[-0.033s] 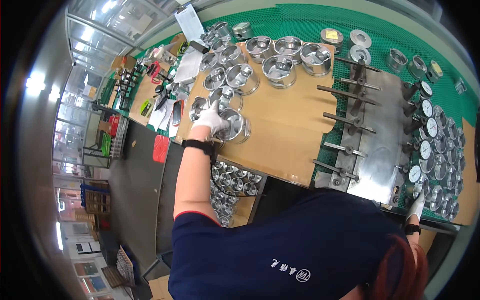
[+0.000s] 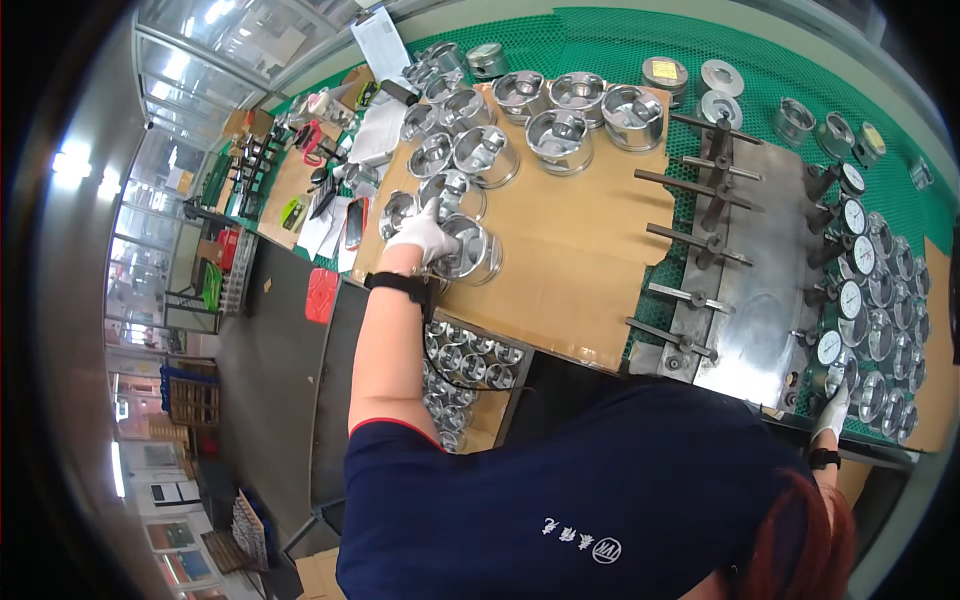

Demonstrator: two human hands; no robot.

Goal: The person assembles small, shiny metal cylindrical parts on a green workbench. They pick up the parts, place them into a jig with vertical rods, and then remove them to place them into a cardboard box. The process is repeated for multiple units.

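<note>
My left hand (image 2: 424,236), in a white glove, grips the rim of a shiny metal piston (image 2: 480,255) at the left edge of a cardboard sheet (image 2: 570,250). The thumb reaches toward another piston (image 2: 455,192) just beyond. At the far right, my right hand (image 2: 833,408), also gloved, has its fingers against a piston (image 2: 842,374) at the near end of a dense group of pistons (image 2: 880,290). That piston sits close below the nearest dial gauge (image 2: 829,347). The fingers of my right hand partly hide where they touch it.
Between my hands stands a steel plate (image 2: 755,260) with rods (image 2: 700,245) and a row of dial gauges (image 2: 852,215). Several pistons (image 2: 560,140) stand on the far part of the cardboard. Below the bench, a box of pistons (image 2: 465,370) shows. Green mesh matting (image 2: 620,40) lies behind.
</note>
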